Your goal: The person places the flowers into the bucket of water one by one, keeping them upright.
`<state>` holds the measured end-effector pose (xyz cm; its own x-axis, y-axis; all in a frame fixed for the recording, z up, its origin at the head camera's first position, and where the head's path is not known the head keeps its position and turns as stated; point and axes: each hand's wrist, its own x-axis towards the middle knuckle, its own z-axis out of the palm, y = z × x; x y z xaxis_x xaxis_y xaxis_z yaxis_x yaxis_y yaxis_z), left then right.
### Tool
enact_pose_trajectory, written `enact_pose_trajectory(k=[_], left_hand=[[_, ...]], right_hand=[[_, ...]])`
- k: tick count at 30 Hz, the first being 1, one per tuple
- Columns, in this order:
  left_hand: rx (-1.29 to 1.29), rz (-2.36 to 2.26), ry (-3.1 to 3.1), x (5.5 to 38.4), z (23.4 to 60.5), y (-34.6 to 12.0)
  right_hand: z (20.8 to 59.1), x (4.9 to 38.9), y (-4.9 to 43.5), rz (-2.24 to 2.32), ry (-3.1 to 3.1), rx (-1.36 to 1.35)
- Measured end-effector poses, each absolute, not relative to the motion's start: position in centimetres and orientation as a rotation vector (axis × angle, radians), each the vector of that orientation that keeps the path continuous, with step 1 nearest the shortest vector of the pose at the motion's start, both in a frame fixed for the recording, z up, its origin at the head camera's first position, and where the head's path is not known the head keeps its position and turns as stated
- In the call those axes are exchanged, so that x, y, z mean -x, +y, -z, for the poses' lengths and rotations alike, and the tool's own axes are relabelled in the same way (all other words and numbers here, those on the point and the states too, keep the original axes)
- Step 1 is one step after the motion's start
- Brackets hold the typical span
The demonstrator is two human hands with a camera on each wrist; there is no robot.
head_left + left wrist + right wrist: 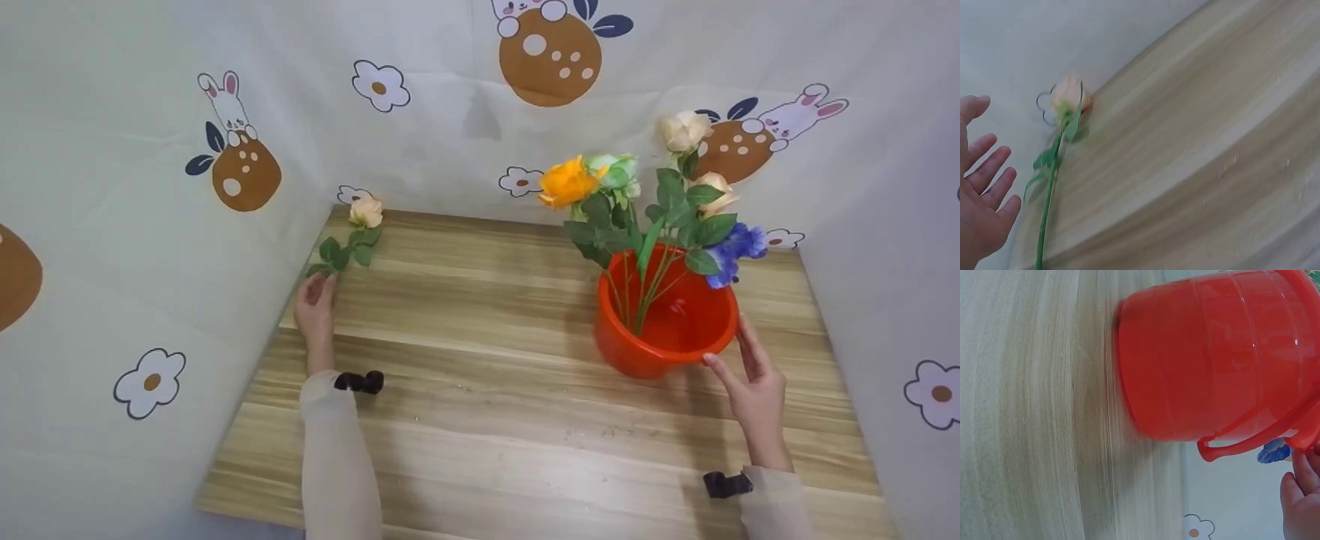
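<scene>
A pale peach artificial rose (366, 213) with a green stem and leaves lies at the far left of the table. My left hand (315, 300) is beside the stem's lower end. In the left wrist view, its fingers are spread and apart from the stem (1044, 225). On the right stands a red bucket (637, 358), upright, holding several artificial flowers: an orange one (568, 182), a pale green one (616, 171), peach roses (684, 131) and a blue one (735, 253). My right hand (757, 394) touches the bucket's right rim with thumb and extended fingers.
The wooden table (480, 315) meets a printed cloth backdrop (435, 150) at the back and both sides. A red handle (1252, 441) hangs along the bucket's outside. Black wrist mounts (360, 382) sit on both sleeves.
</scene>
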<state>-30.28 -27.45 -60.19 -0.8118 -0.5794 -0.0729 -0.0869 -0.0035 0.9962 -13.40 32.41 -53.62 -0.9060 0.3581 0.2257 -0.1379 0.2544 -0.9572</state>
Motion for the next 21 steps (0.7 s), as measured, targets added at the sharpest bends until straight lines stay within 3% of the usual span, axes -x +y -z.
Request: enact_pose_trajectory(k=[14, 21], left_hand=[[-0.797, 1.883, -2.23, 29.3, 62.0, -30.2], [-0.805, 1.246, -2.745, 28.9, 62.4, -28.9]], right_hand=[[53.1, 13.3, 32.2, -1.619, -2.171, 0.166], [53.2, 13.3, 32.1, -1.606, -2.198, 0.217]])
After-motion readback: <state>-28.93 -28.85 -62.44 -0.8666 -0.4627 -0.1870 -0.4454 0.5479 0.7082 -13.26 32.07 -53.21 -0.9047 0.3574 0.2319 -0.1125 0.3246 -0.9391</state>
